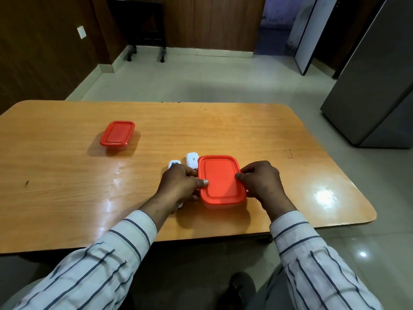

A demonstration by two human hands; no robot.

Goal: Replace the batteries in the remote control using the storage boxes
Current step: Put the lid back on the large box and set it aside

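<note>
A storage box with a red lid [220,179] sits on the wooden table [67,186] in front of me. My left hand [178,186] grips its left edge, thumb on the lid. My right hand [262,182] grips its right edge, thumb on the lid too. Just behind my left hand lie two white pieces: the remote control [192,159] and a smaller white part [173,163], both partly hidden by the hand and the box. A second red-lidded storage box [117,136] stands closed at the far left of the table.
The table's right edge and rounded corner [366,211] lie close to the near box. A grey cabinet [375,86] stands on the floor to the right. A dark wheeled stand [145,30] is against the far wall.
</note>
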